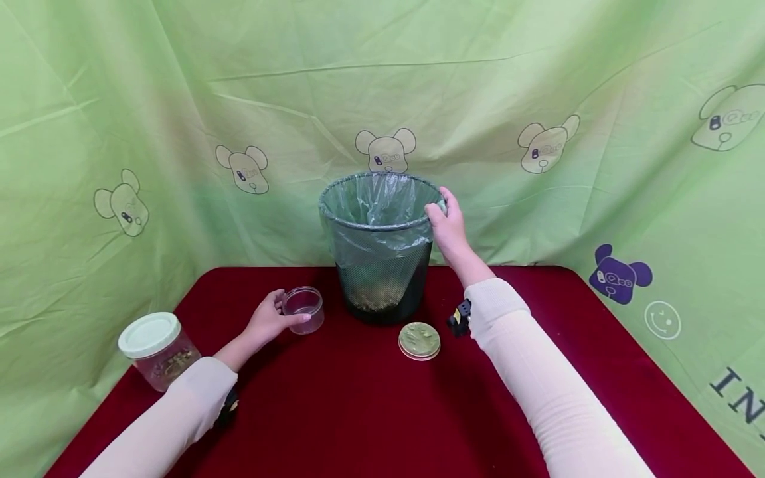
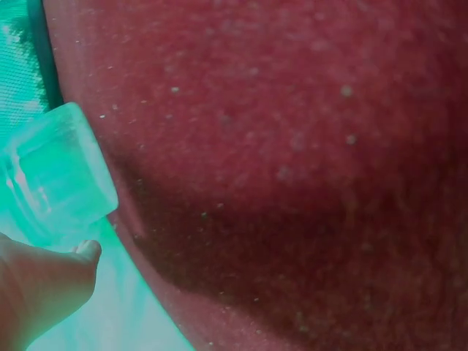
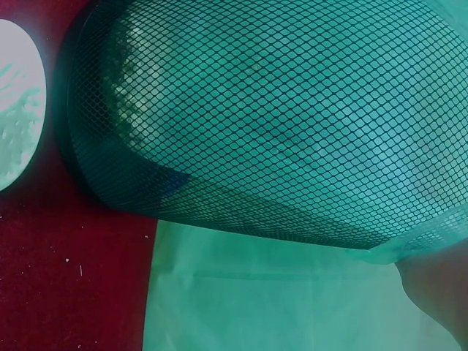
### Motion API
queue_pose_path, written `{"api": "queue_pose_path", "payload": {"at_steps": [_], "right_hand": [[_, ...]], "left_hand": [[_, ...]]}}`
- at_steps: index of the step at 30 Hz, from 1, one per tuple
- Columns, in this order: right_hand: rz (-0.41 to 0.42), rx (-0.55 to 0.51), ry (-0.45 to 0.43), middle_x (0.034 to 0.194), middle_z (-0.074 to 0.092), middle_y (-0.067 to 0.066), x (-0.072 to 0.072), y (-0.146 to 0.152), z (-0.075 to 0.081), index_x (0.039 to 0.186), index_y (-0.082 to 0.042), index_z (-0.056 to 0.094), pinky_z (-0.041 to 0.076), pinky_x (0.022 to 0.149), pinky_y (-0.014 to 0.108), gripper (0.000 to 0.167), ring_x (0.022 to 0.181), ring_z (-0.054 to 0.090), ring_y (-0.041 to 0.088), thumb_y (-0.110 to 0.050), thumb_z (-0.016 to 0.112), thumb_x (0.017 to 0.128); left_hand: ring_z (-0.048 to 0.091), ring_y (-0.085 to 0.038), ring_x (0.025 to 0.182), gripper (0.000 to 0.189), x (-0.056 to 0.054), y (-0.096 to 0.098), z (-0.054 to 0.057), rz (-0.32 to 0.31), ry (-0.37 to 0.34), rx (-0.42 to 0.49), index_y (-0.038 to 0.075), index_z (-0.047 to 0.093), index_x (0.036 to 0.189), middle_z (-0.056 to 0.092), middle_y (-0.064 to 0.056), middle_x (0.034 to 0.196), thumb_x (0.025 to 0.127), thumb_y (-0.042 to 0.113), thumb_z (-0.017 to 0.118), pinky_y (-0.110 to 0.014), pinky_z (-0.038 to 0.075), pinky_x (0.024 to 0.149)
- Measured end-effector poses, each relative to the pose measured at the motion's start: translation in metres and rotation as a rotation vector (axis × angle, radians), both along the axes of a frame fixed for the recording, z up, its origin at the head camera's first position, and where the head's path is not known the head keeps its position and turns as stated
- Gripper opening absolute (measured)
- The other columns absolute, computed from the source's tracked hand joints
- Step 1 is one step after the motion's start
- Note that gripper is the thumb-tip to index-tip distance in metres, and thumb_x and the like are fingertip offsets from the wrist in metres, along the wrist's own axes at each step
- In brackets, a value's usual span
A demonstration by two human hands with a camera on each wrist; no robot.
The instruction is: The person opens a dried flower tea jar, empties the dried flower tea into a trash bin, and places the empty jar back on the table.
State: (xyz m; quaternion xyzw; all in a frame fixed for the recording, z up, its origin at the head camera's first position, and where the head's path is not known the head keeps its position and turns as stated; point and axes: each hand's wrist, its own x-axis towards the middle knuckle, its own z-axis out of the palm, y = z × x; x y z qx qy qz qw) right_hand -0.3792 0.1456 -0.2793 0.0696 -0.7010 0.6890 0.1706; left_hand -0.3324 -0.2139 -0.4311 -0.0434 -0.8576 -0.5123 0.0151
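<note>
My left hand (image 1: 269,318) holds a small clear plastic tub (image 1: 303,309) between thumb and fingers. In the left wrist view its thumb lies beside the tub (image 2: 62,172), which seems to be just above the cloth. My right hand (image 1: 449,226) grips the right rim of a black mesh trash can (image 1: 412,285) lined with a thin clear bag (image 1: 382,239). Brownish bits show through the mesh low down in the can, also in the right wrist view. The fingers behind the tub are partly hidden.
A round greenish lid (image 1: 420,340) lies in front of the can. At the left stands a clear jar (image 1: 164,365) with a pale green cap and some bits inside. A dark red cloth (image 1: 358,411) covers the table; green printed curtains (image 1: 287,99) hang around it.
</note>
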Motion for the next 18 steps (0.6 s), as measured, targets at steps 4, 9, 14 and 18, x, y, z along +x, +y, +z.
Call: {"api": "queue_pose_path", "payload": {"at_steps": [4, 9, 14, 18], "right_hand": [[0.003, 0.000, -0.004, 0.148, 0.034, 0.016, 0.000, 0.000, 0.000, 0.153, -0.006, 0.023, 0.040, 0.099, 0.032, 0.070, 0.109, 0.044, 0.021, -0.012, 0.050, 0.089], [-0.001, 0.009, -0.004, 0.149, 0.033, 0.016, 0.000, 0.000, 0.000, 0.153, -0.006, 0.023, 0.039, 0.100, 0.033, 0.071, 0.112, 0.044, 0.022, -0.013, 0.051, 0.089], [-0.004, 0.017, 0.002, 0.150, 0.033, 0.015, 0.000, 0.000, 0.000, 0.153, -0.006, 0.023, 0.038, 0.101, 0.034, 0.070, 0.114, 0.043, 0.023, -0.013, 0.051, 0.089], [-0.008, 0.017, 0.003, 0.150, 0.032, 0.014, -0.001, 0.000, -0.001, 0.153, -0.007, 0.024, 0.038, 0.100, 0.033, 0.070, 0.113, 0.043, 0.023, -0.013, 0.051, 0.089]], "left_hand": [[0.029, -0.043, 0.137, 0.095, 0.003, -0.003, 0.010, 0.000, 0.017, -0.009, -0.010, 0.018, 0.148, 0.028, -0.031, 0.149, 0.083, 0.025, 0.078, -0.049, 0.029, 0.110], [0.031, -0.043, 0.136, 0.096, 0.009, -0.006, 0.025, 0.017, 0.080, -0.063, -0.010, 0.020, 0.148, 0.030, -0.031, 0.148, 0.082, 0.029, 0.079, -0.049, 0.028, 0.111], [0.035, -0.045, 0.132, 0.098, 0.017, -0.011, 0.042, 0.046, 0.166, -0.172, -0.009, 0.024, 0.147, 0.034, -0.031, 0.144, 0.080, 0.036, 0.080, -0.052, 0.032, 0.107], [0.036, -0.046, 0.130, 0.100, 0.025, -0.018, 0.057, 0.060, 0.232, -0.238, -0.008, 0.026, 0.147, 0.036, -0.029, 0.143, 0.078, 0.039, 0.081, -0.055, 0.034, 0.104]]}}
